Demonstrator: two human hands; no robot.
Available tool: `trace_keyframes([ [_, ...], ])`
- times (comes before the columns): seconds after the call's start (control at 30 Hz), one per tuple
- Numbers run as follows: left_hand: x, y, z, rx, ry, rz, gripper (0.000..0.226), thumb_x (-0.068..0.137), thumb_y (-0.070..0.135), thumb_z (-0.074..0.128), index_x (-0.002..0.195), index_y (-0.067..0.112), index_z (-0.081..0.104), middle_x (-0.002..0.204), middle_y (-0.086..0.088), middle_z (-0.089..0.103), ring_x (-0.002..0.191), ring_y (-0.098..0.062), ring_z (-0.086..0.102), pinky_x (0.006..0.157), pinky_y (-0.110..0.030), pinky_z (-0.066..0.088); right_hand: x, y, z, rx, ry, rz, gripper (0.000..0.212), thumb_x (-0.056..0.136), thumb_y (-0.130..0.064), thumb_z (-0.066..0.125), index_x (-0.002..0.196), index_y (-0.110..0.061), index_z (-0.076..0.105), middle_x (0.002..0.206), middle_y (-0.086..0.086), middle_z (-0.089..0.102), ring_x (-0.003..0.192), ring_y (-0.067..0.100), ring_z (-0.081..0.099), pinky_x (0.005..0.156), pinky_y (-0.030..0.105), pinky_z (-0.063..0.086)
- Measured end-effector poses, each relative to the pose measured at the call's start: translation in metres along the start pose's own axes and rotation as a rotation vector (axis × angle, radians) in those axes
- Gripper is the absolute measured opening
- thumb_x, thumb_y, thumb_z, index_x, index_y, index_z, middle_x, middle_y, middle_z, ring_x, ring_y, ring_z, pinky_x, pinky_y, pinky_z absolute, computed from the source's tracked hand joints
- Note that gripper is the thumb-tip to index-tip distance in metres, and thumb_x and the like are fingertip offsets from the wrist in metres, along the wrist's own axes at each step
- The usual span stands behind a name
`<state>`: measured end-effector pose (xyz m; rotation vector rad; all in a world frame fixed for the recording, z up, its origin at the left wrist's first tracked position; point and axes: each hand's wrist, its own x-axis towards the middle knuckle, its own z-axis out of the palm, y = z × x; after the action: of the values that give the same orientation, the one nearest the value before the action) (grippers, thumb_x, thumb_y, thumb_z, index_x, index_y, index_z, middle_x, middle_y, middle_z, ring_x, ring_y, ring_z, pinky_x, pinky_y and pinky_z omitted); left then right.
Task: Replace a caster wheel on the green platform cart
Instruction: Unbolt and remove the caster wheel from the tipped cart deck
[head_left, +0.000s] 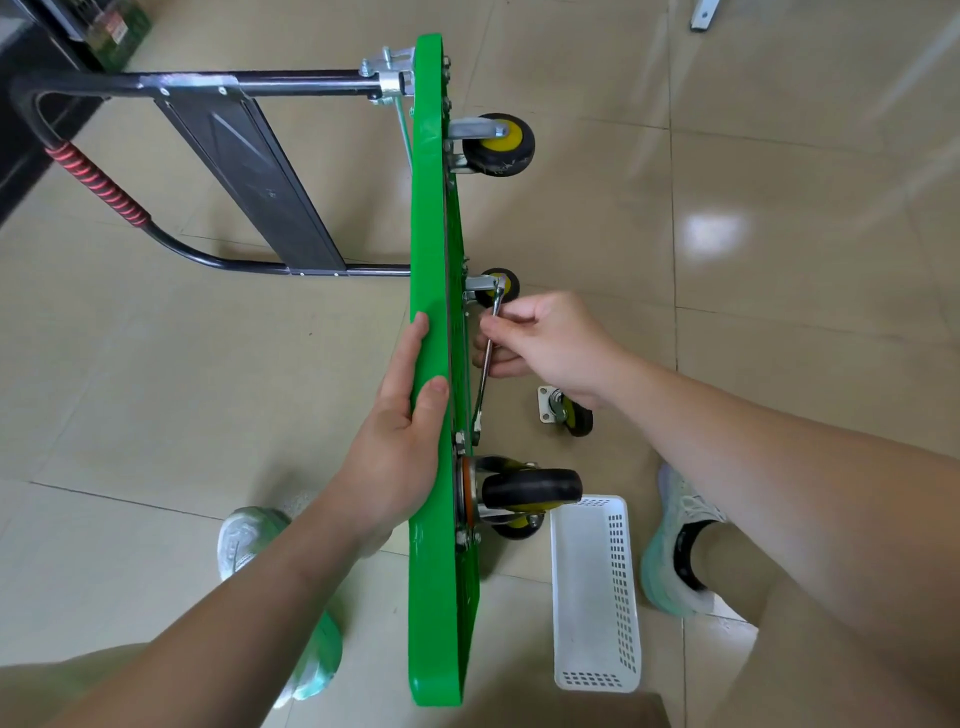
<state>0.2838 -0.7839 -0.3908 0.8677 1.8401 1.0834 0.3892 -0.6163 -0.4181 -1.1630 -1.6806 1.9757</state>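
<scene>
Left hand (400, 415) clamps the cart (431, 208), upright on edge. Right hand (545, 343) pinches the wrench (481, 400), running twelve to six, lower end at the bolt (460, 439) above the caster (530, 491). Spare caster (569, 415) sits on the floor, five o'clock of that hand.

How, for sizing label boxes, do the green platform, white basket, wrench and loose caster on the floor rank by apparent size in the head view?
1. green platform, by far the largest.
2. white basket.
3-4. wrench and loose caster: unranked; the wrench is longer but thin, the caster compact and partly hidden.
</scene>
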Motion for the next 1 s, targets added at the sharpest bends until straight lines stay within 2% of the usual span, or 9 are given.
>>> trace_keyframes([
  [0.07,0.0,0.001,-0.001,0.007,-0.006,-0.003,0.056,0.112,0.029,0.034,0.156,0.058,0.015,0.159,0.028,0.031,0.133,0.02,0.037,0.105,0.001,0.029,0.006,0.003,0.003,0.002,-0.007,0.028,0.013,0.098,-0.011,0.063,0.1,-0.001,0.072,0.101,0.02,0.074,0.09,0.031,0.075,0.085,0.043,0.062],
  [0.17,-0.001,0.001,-0.001,0.004,0.006,0.002,0.057,0.112,0.029,0.035,0.156,0.057,0.015,0.161,0.026,0.03,0.144,0.007,0.034,0.124,-0.024,0.027,0.014,0.006,0.005,-0.002,-0.031,0.078,0.023,0.099,-0.013,0.063,0.109,0.007,0.068,0.105,0.024,0.073,0.088,0.032,0.076,0.082,0.041,0.062],
  [0.27,0.0,-0.001,-0.001,0.015,0.017,0.005,0.057,0.111,0.028,0.037,0.156,0.057,0.016,0.162,0.025,0.029,0.146,0.005,0.031,0.127,-0.032,0.024,0.018,0.009,0.007,-0.006,-0.054,0.116,0.024,0.098,-0.015,0.064,0.11,0.007,0.067,0.103,0.023,0.074,0.082,0.028,0.076,0.077,0.036,0.062],
  [0.37,0.0,-0.001,-0.002,0.017,0.017,0.004,0.057,0.111,0.027,0.037,0.156,0.057,0.017,0.161,0.025,0.03,0.147,0.006,0.03,0.127,-0.029,0.023,0.021,0.01,0.007,0.017,-0.055,0.147,0.026,0.098,-0.014,0.065,0.111,0.009,0.066,0.103,0.027,0.073,0.081,0.031,0.075,0.074,0.035,0.063],
  [0.53,0.001,-0.001,-0.002,0.031,0.006,0.008,0.057,0.111,0.028,0.037,0.155,0.058,0.015,0.161,0.025,0.03,0.145,0.009,0.029,0.119,-0.014,0.021,0.026,0.01,0.007,0.013,-0.05,0.165,0.03,0.096,-0.014,0.067,0.113,0.011,0.066,0.108,0.031,0.071,0.097,0.046,0.071,0.082,0.043,0.063],
  [0.67,0.001,-0.003,-0.002,0.012,0.01,0.008,0.057,0.111,0.028,0.037,0.154,0.06,0.016,0.16,0.026,0.03,0.144,0.01,0.03,0.11,-0.007,0.022,0.027,0.011,0.01,-0.005,-0.053,0.124,0.028,0.097,-0.013,0.066,0.112,0.01,0.068,0.108,0.029,0.071,0.09,0.038,0.073,0.078,0.038,0.063],
  [0.8,0.001,-0.003,-0.002,0.016,0.007,0.006,0.058,0.111,0.028,0.037,0.155,0.06,0.016,0.16,0.026,0.031,0.143,0.01,0.031,0.109,-0.005,0.023,0.026,0.011,0.013,0.022,-0.086,0.112,0.026,0.098,-0.012,0.065,0.113,0.008,0.069,0.107,0.024,0.073,0.083,0.028,0.073,0.073,0.032,0.062],
  [0.93,0.001,-0.001,-0.002,0.019,0.007,0.011,0.058,0.111,0.028,0.037,0.155,0.058,0.015,0.161,0.024,0.031,0.145,0.008,0.031,0.122,-0.018,0.023,0.029,0.02,0.012,0.049,-0.064,0.171,0.028,0.099,-0.012,0.063,0.117,0.009,0.066,0.113,0.028,0.07,0.088,0.031,0.073,0.08,0.038,0.063],
  [1.0,0.001,-0.001,-0.002,0.015,0.009,0.009,0.058,0.111,0.027,0.037,0.155,0.057,0.016,0.161,0.024,0.031,0.146,0.008,0.03,0.123,-0.019,0.022,0.029,0.023,0.014,0.072,-0.061,0.201,0.03,0.098,-0.011,0.063,0.119,0.01,0.064,0.116,0.03,0.069,0.091,0.033,0.072,0.083,0.041,0.062],
])
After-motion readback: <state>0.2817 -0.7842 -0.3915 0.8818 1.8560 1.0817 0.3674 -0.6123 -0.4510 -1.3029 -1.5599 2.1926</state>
